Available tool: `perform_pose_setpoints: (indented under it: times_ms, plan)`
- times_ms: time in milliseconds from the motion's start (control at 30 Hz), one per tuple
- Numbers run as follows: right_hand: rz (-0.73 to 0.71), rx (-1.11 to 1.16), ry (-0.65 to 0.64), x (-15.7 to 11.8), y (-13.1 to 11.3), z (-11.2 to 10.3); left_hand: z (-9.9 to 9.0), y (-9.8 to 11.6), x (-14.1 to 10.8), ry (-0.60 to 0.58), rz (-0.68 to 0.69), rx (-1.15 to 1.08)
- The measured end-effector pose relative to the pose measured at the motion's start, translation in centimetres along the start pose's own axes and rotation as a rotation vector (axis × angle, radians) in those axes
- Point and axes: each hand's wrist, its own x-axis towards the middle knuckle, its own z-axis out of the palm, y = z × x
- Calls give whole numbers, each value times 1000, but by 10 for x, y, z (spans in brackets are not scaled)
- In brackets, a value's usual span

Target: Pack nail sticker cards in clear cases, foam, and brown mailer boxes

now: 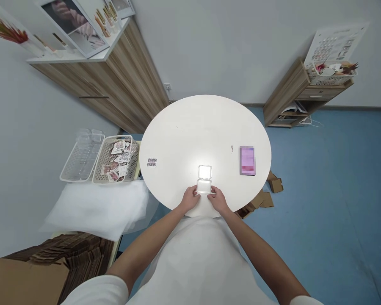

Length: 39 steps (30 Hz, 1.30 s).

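A small clear plastic case [204, 187] lies unfolded near the front edge of the white oval table [206, 123], its lid tipped back away from me. My left hand [190, 199] grips the case's left side between thumb and fingers. On the opposite side, my right hand [218, 199] pinches the right edge the same way. Over to the left sits a small card of press-on nails [151, 162]. A pink-purple printed box or booklet [247, 160], partly blurred out, rests on the right of the table.
Left of the table stand a white basket of packets [116, 161] and a clear plastic tray [82, 156]. White sheets [98, 207] and stacked flat cardboard [51, 267] lie nearer. Cardboard boxes [257, 201] are on the blue floor. Cabinets [136, 72] line the wall.
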Motion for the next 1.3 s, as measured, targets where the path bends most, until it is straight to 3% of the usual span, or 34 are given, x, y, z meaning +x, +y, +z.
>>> perform_pose_setpoints:
  times_ms: [367,500,600,700,767,967,1067,1167,1300]
  plan:
    - [-29,60,69,7,-7,-1,-3,8,13,-75,-11,-67]
    - [-5,43,165,4,-1,3,-7,1,10,-104,9,-79]
    - [17,33,288,-3,3,7,-21,-10,4,-135,43,-51]
    - [-38,-7,384,-13,2,16,-51,-28,-4,-140,102,23]
    - [-96,-47,382,-16,-3,29,-80,-42,-7,-105,151,79]
    - [-189,-158,166,7,-38,94,-187,-84,12,184,191,201]
    - [-263,-302,77,33,-67,132,-230,-92,34,233,175,275]
    - [-316,-485,4,63,-98,166,-255,-90,58,177,142,337]
    - [-383,-646,-48,97,-130,204,-264,-82,86,121,124,416]
